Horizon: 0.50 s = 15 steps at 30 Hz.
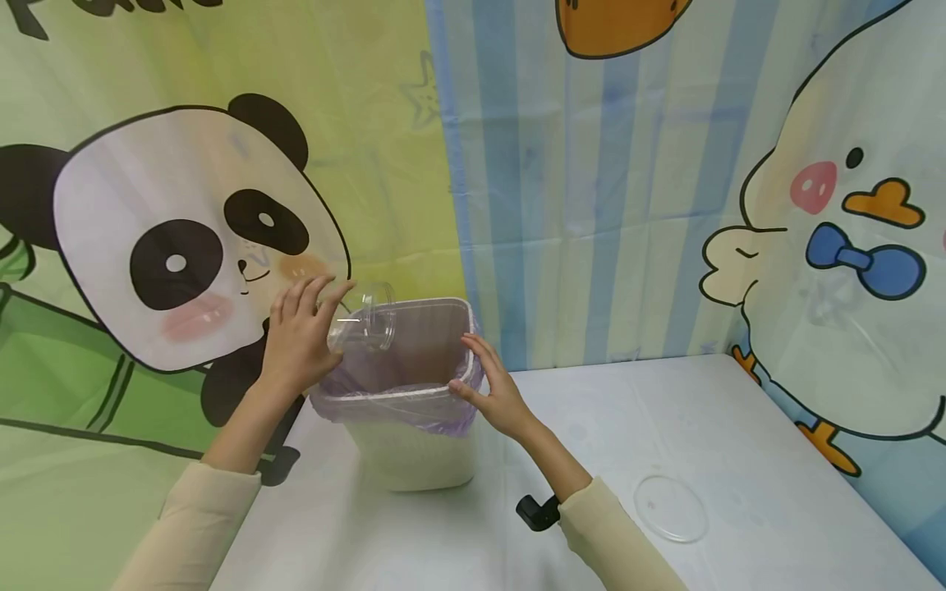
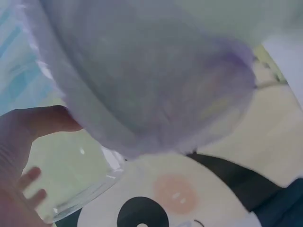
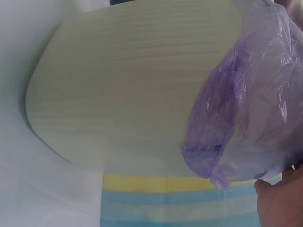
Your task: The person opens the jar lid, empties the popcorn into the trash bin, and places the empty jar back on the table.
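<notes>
A pale bin (image 1: 414, 451) stands on the white table, its mouth lined with a thin purple plastic bag (image 1: 451, 419). My left hand (image 1: 299, 341) holds a clear jar (image 1: 373, 320) on its side at the bin's left rim. The jar's open end faces over the bin, and I see nothing in the jar. In the left wrist view, the thumb and fingers lie around the jar (image 2: 71, 165). My right hand (image 1: 498, 394) touches the bin's right front corner with extended fingers and thumb. Lined bag folds (image 3: 213, 118) hang beside that hand in the right wrist view.
A clear round lid (image 1: 671, 509) lies flat on the table (image 1: 591, 419) to the right. Behind stands a printed curtain (image 1: 576, 205) with a panda and a white duck. A black strap piece (image 1: 538, 513) sticks out at the right wrist.
</notes>
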Each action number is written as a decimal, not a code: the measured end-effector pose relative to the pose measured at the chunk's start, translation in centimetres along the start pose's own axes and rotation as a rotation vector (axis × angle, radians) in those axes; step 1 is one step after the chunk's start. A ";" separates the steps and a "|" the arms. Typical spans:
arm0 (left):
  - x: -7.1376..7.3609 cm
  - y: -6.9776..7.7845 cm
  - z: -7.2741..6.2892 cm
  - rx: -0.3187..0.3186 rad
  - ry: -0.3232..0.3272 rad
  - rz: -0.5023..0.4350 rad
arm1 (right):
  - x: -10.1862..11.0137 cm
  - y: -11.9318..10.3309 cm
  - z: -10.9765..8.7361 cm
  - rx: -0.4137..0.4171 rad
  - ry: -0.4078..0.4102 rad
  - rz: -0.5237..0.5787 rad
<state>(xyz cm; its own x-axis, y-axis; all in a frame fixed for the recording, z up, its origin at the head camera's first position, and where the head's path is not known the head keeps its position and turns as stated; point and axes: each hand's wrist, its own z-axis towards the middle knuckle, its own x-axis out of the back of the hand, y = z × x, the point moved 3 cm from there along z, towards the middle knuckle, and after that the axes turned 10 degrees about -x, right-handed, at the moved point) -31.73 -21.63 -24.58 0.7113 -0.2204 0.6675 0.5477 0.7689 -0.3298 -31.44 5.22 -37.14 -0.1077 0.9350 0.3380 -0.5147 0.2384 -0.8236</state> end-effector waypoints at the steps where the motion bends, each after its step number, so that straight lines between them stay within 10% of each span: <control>1: 0.1 0.0 -0.1 0.046 0.011 -0.042 | 0.0 0.0 0.0 0.001 0.001 0.007; 9: 1.6 0.5 -0.3 0.326 0.053 -0.314 | 0.1 -0.8 -0.2 -0.015 0.004 0.005; 15: 2.8 1.2 -0.8 0.533 0.023 -0.695 | 0.5 -3.8 -0.9 -0.004 -0.004 0.047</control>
<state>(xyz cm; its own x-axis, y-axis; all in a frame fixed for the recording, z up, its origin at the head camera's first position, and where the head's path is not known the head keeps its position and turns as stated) -28.72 -21.76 -23.62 0.3043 -0.7510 0.5860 0.5854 0.6327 0.5069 -28.78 5.04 -34.30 -0.1352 0.9442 0.3002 -0.5056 0.1949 -0.8405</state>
